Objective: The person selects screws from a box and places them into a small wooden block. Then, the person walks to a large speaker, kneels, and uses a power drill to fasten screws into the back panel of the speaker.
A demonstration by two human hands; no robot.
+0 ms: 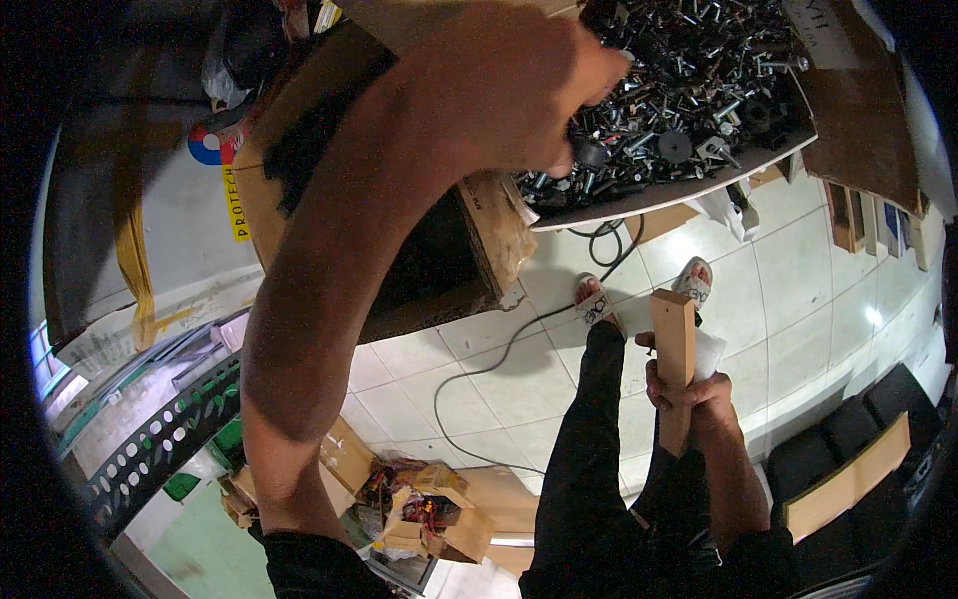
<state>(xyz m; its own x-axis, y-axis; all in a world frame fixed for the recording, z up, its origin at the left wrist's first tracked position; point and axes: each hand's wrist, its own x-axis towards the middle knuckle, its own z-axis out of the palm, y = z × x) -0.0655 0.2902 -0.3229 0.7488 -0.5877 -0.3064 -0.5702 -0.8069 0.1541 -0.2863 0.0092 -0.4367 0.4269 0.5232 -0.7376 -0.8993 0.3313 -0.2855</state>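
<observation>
Digging through a tray (689, 190) heaped with mixed bolts and nuts (689, 80), up on the bench.
Left hand (499, 90) is curled at the pile's edge, grip can't be told; a plain wooden block (675, 349) is held upright, clenched in the right hand (689, 399) down by the legs.

left hand (499, 90) is a blurry blob covering its own fingers, so can't tell what it's grabbing from the bolt pile (689, 90), which the top edge crops.

place: workshop or hardware store room | counter tray (699, 185) heaped with loose bolts, nuts and washers (689, 80) | perforated metal angle bar (160, 439) lying at the left | opened cardboard boxes (439, 509) of parts on the tiled floor (798, 299) | black cable (499, 349) trailing across the tiles | wooden boards (848, 479) leaning nearby
</observation>
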